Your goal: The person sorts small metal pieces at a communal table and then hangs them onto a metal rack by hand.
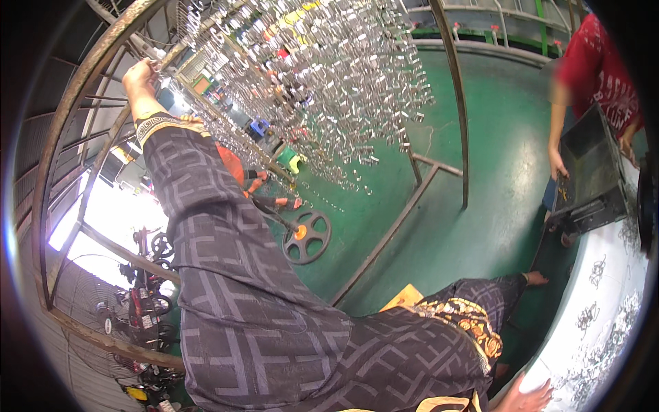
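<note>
Head view. The left hand [141, 75] is raised to the upper left of a rusty round rack frame [75, 96], fingers closed about a small shiny metal piece [156, 65] at a hanging point near the frame's upper rim. The right hand [525, 397] lies low at the bottom edge, open and flat, holding nothing, just beside the near edge of a white table [611, 309] strewn with clusters of metal pieces. Dense rows of hung metal clips [322, 75] crowd the rack's middle. Judged risk: the outstretched patterned sleeve could brush neighbouring clips and knock them loose onto the green floor [480, 172]. Another person in a red shirt [604, 62] handles a dark bin [590, 172] at the table's far end.
</note>
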